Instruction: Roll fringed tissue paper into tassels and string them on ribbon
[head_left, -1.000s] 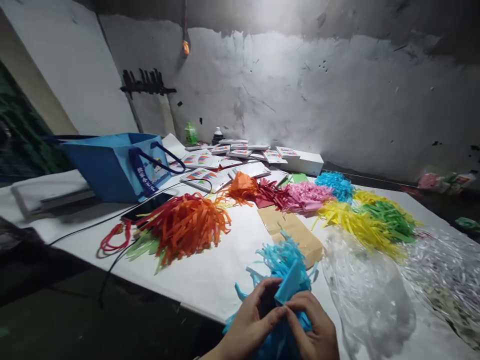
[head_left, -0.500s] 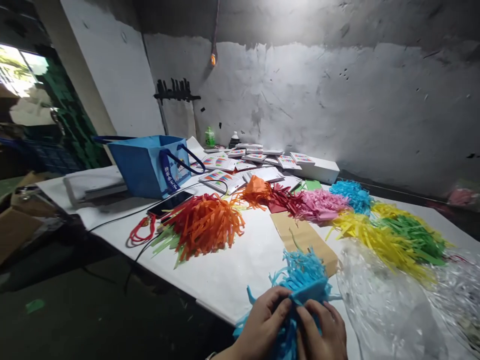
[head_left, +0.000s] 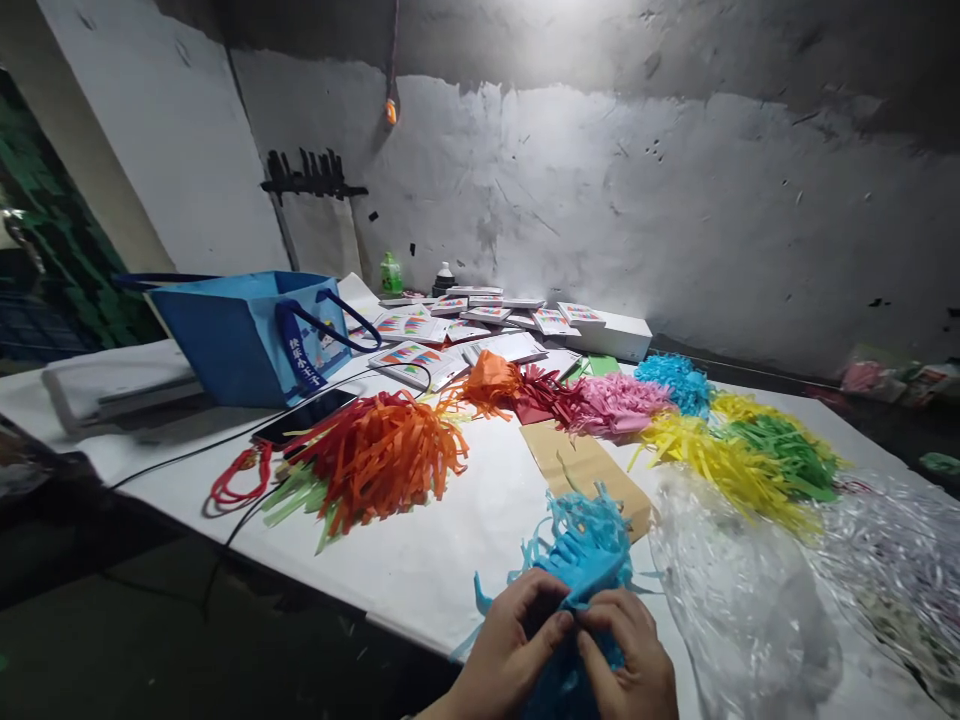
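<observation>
Both hands meet at one spot on a blue paper fringe bundle (head_left: 589, 565), which is on the near side of the tan card (head_left: 592, 465); in this view its curled strips overlap the card's near edge. The left hand (head_left: 510, 640) has its grip nearly closed, thumb tip and forefinger drawn in on the blue paper, with a narrow hollow between them farther back. The right hand (head_left: 630, 650) pinches the paper from the other side, thumb and forefinger tips close together and almost touching the left thumb (whether they hold a fold or a single strip is too small to tell). More blue paper hangs below the fingers, partly hidden by them.

The card lies flat on the white tabletop (head_left: 442, 570). Left of it spreads an orange fringe bundle (head_left: 397, 455), with a red cord (head_left: 244, 478) and a black phone (head_left: 307, 415) farther left. Dark red fringe (head_left: 551, 392) lies at the card's far edge, pink fringe (head_left: 619, 402) just beyond its right side. Yellow fringe (head_left: 720, 460) sits to the card's right, and crumpled clear plastic (head_left: 742, 610) nearer, close beside its right corner.
</observation>
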